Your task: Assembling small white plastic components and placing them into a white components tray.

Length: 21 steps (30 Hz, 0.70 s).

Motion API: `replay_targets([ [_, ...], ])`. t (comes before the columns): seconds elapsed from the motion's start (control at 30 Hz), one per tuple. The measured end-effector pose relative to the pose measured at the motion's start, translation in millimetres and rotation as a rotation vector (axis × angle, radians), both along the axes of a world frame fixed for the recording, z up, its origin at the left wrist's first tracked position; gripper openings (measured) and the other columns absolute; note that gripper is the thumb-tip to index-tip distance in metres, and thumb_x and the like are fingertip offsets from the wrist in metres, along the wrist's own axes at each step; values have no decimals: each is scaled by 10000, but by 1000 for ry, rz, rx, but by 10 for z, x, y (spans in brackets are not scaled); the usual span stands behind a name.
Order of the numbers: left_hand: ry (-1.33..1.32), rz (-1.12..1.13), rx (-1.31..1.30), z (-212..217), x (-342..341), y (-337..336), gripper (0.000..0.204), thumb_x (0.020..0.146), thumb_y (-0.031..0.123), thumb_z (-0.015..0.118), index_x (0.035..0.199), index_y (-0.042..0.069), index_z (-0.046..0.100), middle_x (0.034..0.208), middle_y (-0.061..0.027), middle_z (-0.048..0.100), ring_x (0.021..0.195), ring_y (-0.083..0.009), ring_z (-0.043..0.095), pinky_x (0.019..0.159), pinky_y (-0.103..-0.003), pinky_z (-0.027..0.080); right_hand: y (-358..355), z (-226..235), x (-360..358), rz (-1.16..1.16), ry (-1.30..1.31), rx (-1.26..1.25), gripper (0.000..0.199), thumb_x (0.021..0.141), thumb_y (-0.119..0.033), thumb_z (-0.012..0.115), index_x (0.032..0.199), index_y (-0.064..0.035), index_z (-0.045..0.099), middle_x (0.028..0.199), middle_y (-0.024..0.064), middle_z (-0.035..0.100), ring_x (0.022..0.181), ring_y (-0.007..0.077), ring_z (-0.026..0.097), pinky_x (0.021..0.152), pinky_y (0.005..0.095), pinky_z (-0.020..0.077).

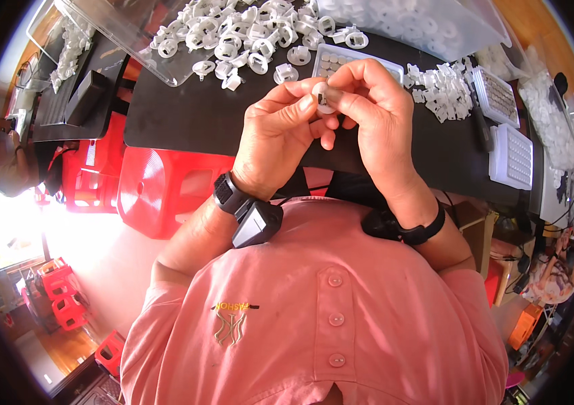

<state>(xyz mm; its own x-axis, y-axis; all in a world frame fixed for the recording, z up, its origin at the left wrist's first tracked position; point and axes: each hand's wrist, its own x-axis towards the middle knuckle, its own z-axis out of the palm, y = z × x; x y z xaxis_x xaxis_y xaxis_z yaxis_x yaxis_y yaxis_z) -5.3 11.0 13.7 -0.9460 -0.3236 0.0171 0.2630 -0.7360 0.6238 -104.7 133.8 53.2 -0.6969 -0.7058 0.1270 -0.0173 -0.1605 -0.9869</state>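
While both hands pinch it, the ring (323,96) stands on edge.
Left hand (279,135) and right hand (375,111) clamp it; its axis cannot be told.

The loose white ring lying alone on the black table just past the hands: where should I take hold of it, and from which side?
Judging by its pose, take the white ring by its outer rim, coming straight down from above. It lies flat on the black table, apart from the pile of rings, so fingers fit on opposite sides. The left hand is nearer than the right hand.
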Motion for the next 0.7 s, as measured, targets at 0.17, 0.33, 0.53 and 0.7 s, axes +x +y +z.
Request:
replay_targets([
  [0.17,14,3,-31,-62,46,-7,303,941,73,665,1225,-23,621,1077,-150,679,848,-250,688,634,-341,566,35,7,-28,41,164,-35,31,923,35,606,925,12,586,819,38,639,644,84,596,590,236,514],
  [0.33,18,3,-41,3,63,17,375,916,86,698,1265,-20,611,1061,-162,685,835,-249,701,596,-327,564,70,-51,-54,126,198,-110,49,926,41,625,931,12,586,831,45,637,663,98,626,595,238,522],
  [0.53,2,77,-150,-28,48,63,368,872,63,747,1206,-42,634,1081,-181,688,839,-244,687,595,-336,558,89,-43,45,53,313,-63,65,939,41,628,944,20,567,844,53,629,637,106,622,566,234,499],
  [0.7,-31,145,-117,54,28,127,338,843,-7,761,1157,-78,658,939,-149,706,787,-217,678,590,-308,546,66,-94,95,-2,299,-89,69,952,44,614,948,15,551,848,47,620,617,104,605,551,232,473],
])
